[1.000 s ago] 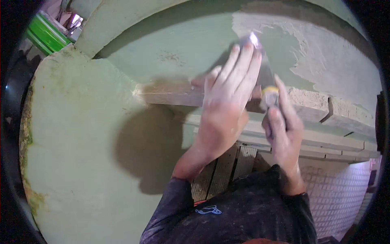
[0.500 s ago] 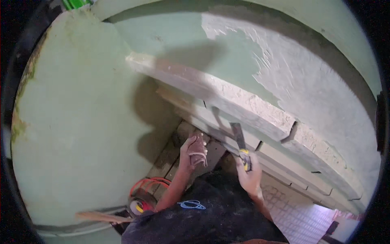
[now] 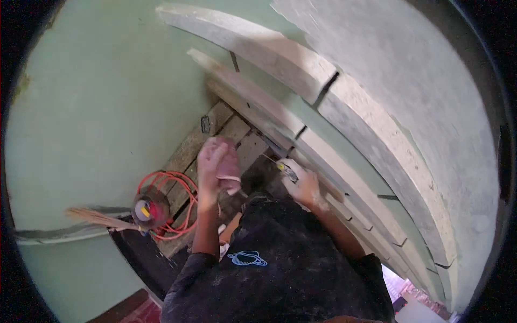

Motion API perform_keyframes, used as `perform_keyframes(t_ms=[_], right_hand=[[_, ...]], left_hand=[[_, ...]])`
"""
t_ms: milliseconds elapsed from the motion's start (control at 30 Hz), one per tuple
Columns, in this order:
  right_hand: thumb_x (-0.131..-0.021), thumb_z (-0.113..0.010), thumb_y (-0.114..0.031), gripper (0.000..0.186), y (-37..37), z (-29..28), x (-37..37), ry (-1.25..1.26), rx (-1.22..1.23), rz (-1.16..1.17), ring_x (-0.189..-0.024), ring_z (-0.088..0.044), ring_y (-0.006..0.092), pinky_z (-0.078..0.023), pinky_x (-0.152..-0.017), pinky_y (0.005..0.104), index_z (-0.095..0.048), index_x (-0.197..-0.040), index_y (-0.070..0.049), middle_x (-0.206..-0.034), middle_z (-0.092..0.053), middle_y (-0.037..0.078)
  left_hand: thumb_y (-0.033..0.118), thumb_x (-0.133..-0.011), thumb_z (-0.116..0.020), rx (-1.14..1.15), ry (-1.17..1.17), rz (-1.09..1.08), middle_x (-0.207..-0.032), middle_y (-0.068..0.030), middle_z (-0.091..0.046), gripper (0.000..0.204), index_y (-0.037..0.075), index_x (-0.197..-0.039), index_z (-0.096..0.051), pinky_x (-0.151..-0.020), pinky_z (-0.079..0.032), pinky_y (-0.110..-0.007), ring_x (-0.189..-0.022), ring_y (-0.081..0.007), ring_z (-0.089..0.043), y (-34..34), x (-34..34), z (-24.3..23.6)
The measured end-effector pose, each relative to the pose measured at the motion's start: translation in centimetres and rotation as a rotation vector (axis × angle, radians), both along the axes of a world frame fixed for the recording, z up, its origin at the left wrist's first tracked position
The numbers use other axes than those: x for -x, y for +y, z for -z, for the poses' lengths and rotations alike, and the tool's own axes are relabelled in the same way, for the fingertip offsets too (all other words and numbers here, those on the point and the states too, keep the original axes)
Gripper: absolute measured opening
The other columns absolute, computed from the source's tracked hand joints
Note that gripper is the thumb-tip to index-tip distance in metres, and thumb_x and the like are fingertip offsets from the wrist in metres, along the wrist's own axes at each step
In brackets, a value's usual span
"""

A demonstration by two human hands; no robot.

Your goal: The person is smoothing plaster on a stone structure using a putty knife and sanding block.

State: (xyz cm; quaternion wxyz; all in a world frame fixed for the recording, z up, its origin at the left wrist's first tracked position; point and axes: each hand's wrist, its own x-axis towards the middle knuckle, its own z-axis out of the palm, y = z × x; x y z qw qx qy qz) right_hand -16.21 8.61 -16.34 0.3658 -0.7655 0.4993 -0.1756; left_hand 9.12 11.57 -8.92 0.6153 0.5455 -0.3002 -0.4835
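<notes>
My left hand [image 3: 207, 164] is closed on a dusty pink cloth [image 3: 229, 168], which hangs down on the hand's right side. To the right, my right hand [image 3: 304, 185] grips the black and yellow handle of a putty knife [image 3: 288, 171]. Its blade is seen nearly edge-on, a thin line pointing up and left. The two hands are apart, in front of my dark shirt, above a wooden plank floor [image 3: 237, 129]. Both look slightly blurred.
Pale stepped ledges [image 3: 371, 129] curve along the right, below grey-plastered wall [image 3: 431, 81]. A green wall [image 3: 102, 107] rises on the left. An orange cord [image 3: 186, 185], a round tool [image 3: 151, 209] and a brush [image 3: 94, 217] lie lower left. A small dark block [image 3: 205, 124] lies on the planks.
The view has shifted downward, showing more planks and cord. Both hands have moved up and left in the picture. The putty knife's blade has turned from broadside to nearly edge-on.
</notes>
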Motion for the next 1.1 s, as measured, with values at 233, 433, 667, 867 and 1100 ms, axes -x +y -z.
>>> perform_keyframes(t_ms=[233,433,667,867,1100], right_hand=[[-0.089,-0.07,-0.01,0.051,6.2,2.8,4.7,-0.074,0.087,-0.181,-0.109,-0.068,0.036,-0.057,-0.092,0.0433,-0.059,-0.138,-0.011,-0.122,-0.07,0.016],[-0.085,-0.073,-0.013,0.054,10.2,-3.3,14.4,-0.356,-0.118,0.176,-0.093,-0.069,0.0273,-0.054,-0.085,0.0406,-0.054,-0.135,-0.016,-0.104,-0.068,0.011],[-0.09,-0.074,-0.026,0.031,17.4,-22.1,29.2,-0.237,0.144,0.655,-0.088,-0.063,0.0164,-0.05,-0.075,0.0301,-0.066,-0.11,-0.003,-0.102,-0.067,0.006],[-0.103,-0.059,-0.031,0.033,23.9,-26.4,44.9,-0.338,0.336,1.218,-0.052,-0.042,0.0006,-0.028,-0.044,0.015,-0.064,-0.117,-0.001,-0.089,-0.062,-0.001],[-0.103,-0.06,-0.028,0.036,25.2,-27.7,50.7,-0.54,0.278,1.272,-0.047,-0.043,0.0044,-0.031,-0.039,0.0172,-0.062,-0.127,0.0,-0.086,-0.064,0.001]], left_hand=[[0.021,-0.1,-0.064,-0.002,0.024,-0.011,-0.098,-0.0024,-0.064,0.022,0.003,-0.112,-0.063,-0.079,-0.05,-0.029,-0.089,-0.0138,-0.063,7.2,7.2,7.4],[0.02,-0.099,-0.067,-0.073,-0.016,-0.317,-0.099,-0.0034,-0.067,0.022,0.004,-0.114,-0.064,-0.072,-0.053,-0.029,-0.085,-0.0141,-0.066,10.5,5.5,4.5],[0.018,-0.098,-0.068,-0.212,0.121,0.112,-0.099,-0.0044,-0.067,0.021,0.004,-0.113,-0.064,-0.073,-0.052,-0.028,-0.084,-0.015,-0.066,9.7,11.8,8.8],[0.027,-0.099,-0.065,-0.216,0.239,0.261,-0.084,-0.0011,-0.062,0.023,0.007,-0.109,-0.065,-0.05,-0.045,-0.027,-0.06,-0.0114,-0.057,6.8,12.7,10.1],[0.025,-0.097,-0.071,-0.269,0.076,0.262,-0.098,-0.0067,-0.067,0.031,0.002,-0.117,-0.064,-0.064,-0.054,-0.032,-0.079,-0.0169,-0.065,4.5,10.5,8.2]])
